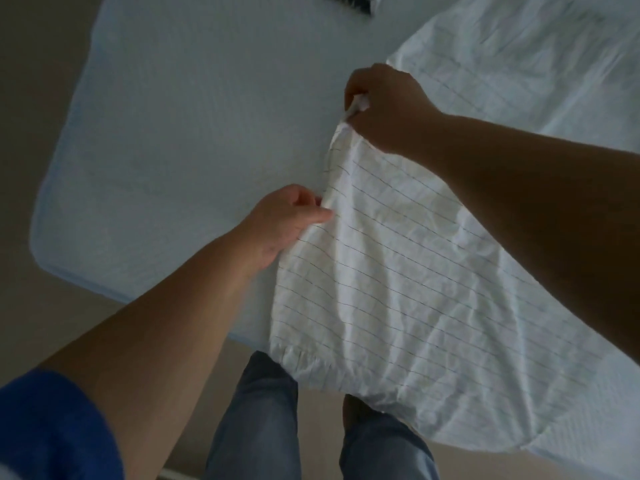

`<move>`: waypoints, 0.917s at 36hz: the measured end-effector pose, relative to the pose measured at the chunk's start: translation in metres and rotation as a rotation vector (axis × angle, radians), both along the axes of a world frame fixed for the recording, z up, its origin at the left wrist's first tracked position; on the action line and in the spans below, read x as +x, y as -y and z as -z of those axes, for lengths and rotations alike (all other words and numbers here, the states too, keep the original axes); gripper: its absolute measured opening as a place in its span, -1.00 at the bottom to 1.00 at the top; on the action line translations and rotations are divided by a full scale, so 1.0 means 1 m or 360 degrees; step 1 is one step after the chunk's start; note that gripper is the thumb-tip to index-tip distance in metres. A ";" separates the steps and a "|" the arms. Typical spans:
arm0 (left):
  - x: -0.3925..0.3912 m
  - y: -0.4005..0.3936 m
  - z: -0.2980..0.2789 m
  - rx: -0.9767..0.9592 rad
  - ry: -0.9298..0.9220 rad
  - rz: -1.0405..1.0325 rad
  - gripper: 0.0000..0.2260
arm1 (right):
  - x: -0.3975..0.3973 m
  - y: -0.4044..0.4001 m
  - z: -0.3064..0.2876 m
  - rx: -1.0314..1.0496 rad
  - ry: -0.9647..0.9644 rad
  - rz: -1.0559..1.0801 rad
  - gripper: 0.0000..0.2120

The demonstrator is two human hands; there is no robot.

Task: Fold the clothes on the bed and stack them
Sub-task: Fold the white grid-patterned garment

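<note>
A white garment with thin dark stripes (398, 271) lies spread over the near right part of the bed (190, 116), and its lower hem hangs past the bed's edge. My left hand (287, 220) pinches the garment's left edge between thumb and fingers. Farther up that same edge, my right hand (384, 105) grips a bunched bit of the fabric. More of the white striped cloth (519, 57) stretches away to the upper right behind my right forearm.
The pale blue mattress has rounded corners at the left, with beige floor (34, 133) beyond. A dark striped object (349, 1) lies at the bed's far edge. My jeans-clad legs (259, 427) stand against the near edge.
</note>
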State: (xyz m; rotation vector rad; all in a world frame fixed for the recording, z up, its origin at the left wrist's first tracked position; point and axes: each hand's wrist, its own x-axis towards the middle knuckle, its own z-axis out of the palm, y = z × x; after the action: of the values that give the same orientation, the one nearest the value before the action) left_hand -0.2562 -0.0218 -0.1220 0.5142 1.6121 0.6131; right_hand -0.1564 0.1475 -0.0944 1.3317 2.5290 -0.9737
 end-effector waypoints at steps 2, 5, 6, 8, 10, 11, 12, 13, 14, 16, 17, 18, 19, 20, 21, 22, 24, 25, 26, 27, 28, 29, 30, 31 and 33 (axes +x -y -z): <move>0.001 0.005 0.000 0.0007 0.0030 -0.0038 -0.82 | 0.002 0.000 -0.001 -0.0034 -0.0047 0.0024 -0.87; -0.002 0.006 0.000 0.0049 0.0148 -0.0087 -0.77 | 0.006 0.002 0.002 -0.0058 -0.0071 0.0097 -0.90; -0.004 0.006 -0.002 0.0067 0.0199 -0.0099 -0.82 | 0.007 0.003 0.004 -0.0068 -0.0071 0.0115 -0.90; -0.010 0.006 -0.004 0.0078 0.0252 -0.0137 -0.86 | 0.007 0.006 0.007 -0.0088 -0.0079 0.0124 -0.91; -0.016 0.006 -0.006 0.0059 0.0287 -0.0153 -0.73 | 0.005 0.008 0.008 -0.0075 -0.0097 0.0124 -0.91; -0.019 0.006 -0.008 0.0037 0.0308 -0.0142 -0.69 | 0.004 0.009 0.008 -0.0061 -0.0101 0.0130 -0.91; -0.022 0.006 -0.009 0.0027 0.0303 -0.0088 -0.70 | 0.002 0.009 0.008 -0.0046 -0.0098 0.0136 -0.91; -0.025 0.007 -0.009 0.0023 0.0241 0.0020 -0.74 | 0.000 0.008 0.009 -0.0029 -0.0088 0.0139 -0.91; -0.029 0.008 -0.009 0.0012 0.0122 0.0170 -0.78 | -0.002 0.008 0.010 -0.0012 -0.0074 0.0142 -0.90; -0.036 0.011 -0.007 -0.0033 -0.0138 0.0416 -0.76 | -0.005 0.008 0.012 0.0012 -0.0060 0.0161 -0.88; -0.040 0.012 -0.006 -0.0039 -0.0237 0.0462 -0.71 | -0.007 0.009 0.013 0.0019 -0.0062 0.0171 -0.87; -0.044 0.012 -0.005 -0.0020 -0.0331 0.0461 -0.66 | -0.010 0.011 0.014 0.0024 -0.0069 0.0179 -0.86; -0.049 0.012 -0.005 0.0005 -0.0430 0.0440 -0.62 | -0.012 0.012 0.016 0.0027 -0.0079 0.0189 -0.86; -0.053 0.011 -0.005 0.0026 -0.0515 0.0399 -0.61 | -0.016 0.013 0.018 0.0033 -0.0093 0.0203 -0.86; -0.056 0.011 -0.004 0.0038 -0.0566 0.0339 -0.65 | -0.020 0.015 0.019 0.0044 -0.0106 0.0221 -0.86; -0.058 0.010 -0.002 0.0042 -0.0581 0.0265 -0.73 | -0.024 0.016 0.021 0.0061 -0.0118 0.0235 -0.88; -0.058 0.011 0.002 0.0010 -0.0576 0.0111 -0.86 | -0.030 0.018 0.026 0.0077 -0.0145 0.0250 -0.89; -0.056 0.012 0.005 -0.0001 -0.0559 0.0040 -0.85 | -0.033 0.020 0.028 0.0063 -0.0168 0.0266 -0.83; -0.054 0.012 0.009 0.0001 -0.0526 -0.0035 -0.82 | -0.035 0.022 0.029 0.0031 -0.0194 0.0287 -0.75; -0.052 0.013 0.011 0.0015 -0.0478 -0.0116 -0.77 | -0.036 0.025 0.030 -0.0009 -0.0219 0.0304 -0.67; -0.051 0.013 0.013 0.0045 -0.0419 -0.0200 -0.72 | -0.037 0.029 0.030 -0.0038 -0.0243 0.0307 -0.59; -0.050 0.014 0.015 0.0079 -0.0358 -0.0283 -0.66 | -0.037 0.034 0.030 -0.0043 -0.0250 0.0296 -0.53; -0.050 0.014 0.017 0.0110 -0.0317 -0.0355 -0.61 | -0.036 0.038 0.030 -0.0028 -0.0248 0.0273 -0.49; -0.051 0.015 0.018 0.0130 -0.0311 -0.0402 -0.57 | -0.035 0.041 0.031 -0.0001 -0.0246 0.0249 -0.47; -0.053 0.018 0.020 0.0148 -0.0468 -0.0354 -0.54 | -0.032 0.047 0.032 0.0058 -0.0233 0.0189 -0.47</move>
State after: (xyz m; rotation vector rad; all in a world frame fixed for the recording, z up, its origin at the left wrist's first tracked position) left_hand -0.3091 -0.0400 -0.1423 0.5152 1.9430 0.8104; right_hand -0.1883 0.1006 -0.1267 1.4881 2.6107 -1.0898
